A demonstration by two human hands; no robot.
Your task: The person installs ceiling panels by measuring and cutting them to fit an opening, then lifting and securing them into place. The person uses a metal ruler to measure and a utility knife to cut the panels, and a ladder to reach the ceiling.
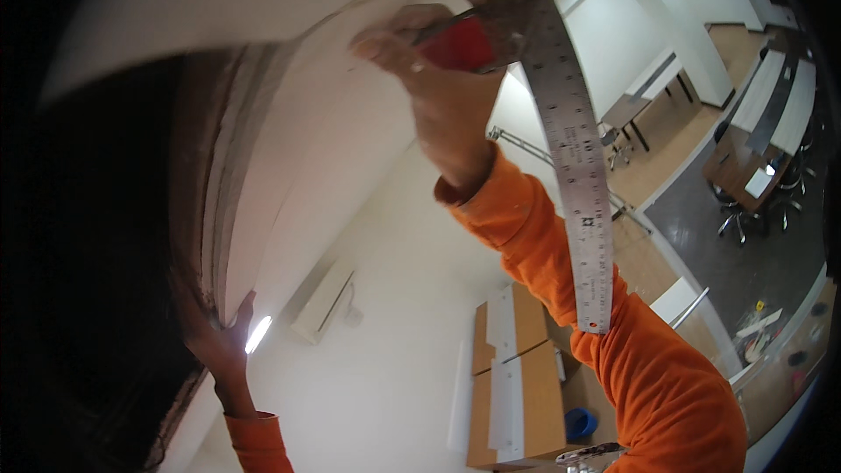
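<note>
Near the top, my right hand [438, 96], in an orange sleeve, grips the red-marked corner of a metal carpenter's square [569, 149]; the ruled blade hangs down in front of my forearm. A finger beyond the square reaches to the creased edge of a pale ceiling sheet [333, 61]. At lower left, my left hand [219, 337] holds the layered edge [228, 158] of a dark opening [105, 219], with its thumb on the pale side. The inside of the opening is too dark to make out.
Below are a long table [745, 158] with office chairs, another table [639, 88], wooden cabinets [534, 385], a blue bucket [580, 422], a metal rail [517, 142] and loose items [758, 337] on the floor. An air conditioner [320, 298] is on the wall.
</note>
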